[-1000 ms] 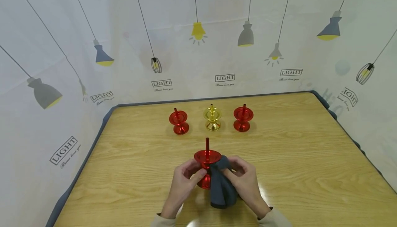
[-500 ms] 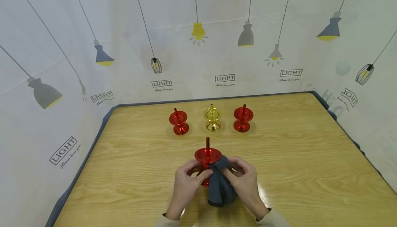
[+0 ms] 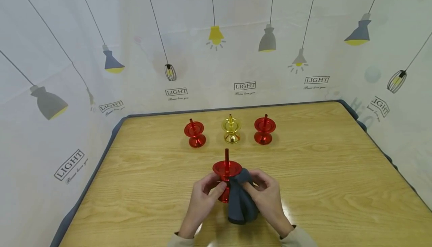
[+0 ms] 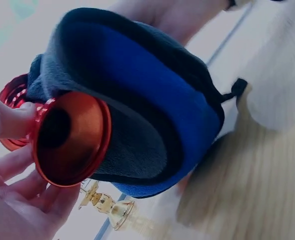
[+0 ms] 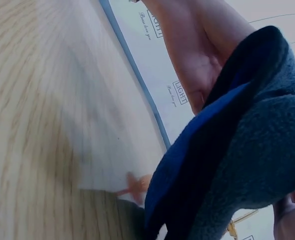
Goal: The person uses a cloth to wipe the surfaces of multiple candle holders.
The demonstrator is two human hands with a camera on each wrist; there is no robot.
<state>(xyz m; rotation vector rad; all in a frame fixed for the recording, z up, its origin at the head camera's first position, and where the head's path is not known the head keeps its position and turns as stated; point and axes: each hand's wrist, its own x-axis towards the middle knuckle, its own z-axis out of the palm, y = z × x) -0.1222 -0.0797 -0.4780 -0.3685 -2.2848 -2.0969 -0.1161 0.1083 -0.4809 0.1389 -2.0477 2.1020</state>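
Observation:
A shiny red candle holder, with a wide dish and a thin upright post, is held above the table's near middle. My left hand grips its narrow waist between thumb and fingers; the hollow base shows in the left wrist view. With my right hand I pinch a folded dark blue-grey cloth against the holder's right side, just under the dish. The cloth hangs down loosely, and its brighter blue inner face shows in the left wrist view. Part of the stem lies hidden behind cloth and thumb.
Farther back on the wooden table stand a red candle holder, a gold candle holder and another red candle holder in a row. A white printed curtain rises behind the table's dark edge.
The held candle holder has risen and shifted right very slightly. My left thumb moved right onto the cloth's edge, then back to the holder's waist. The row behind has not moved.

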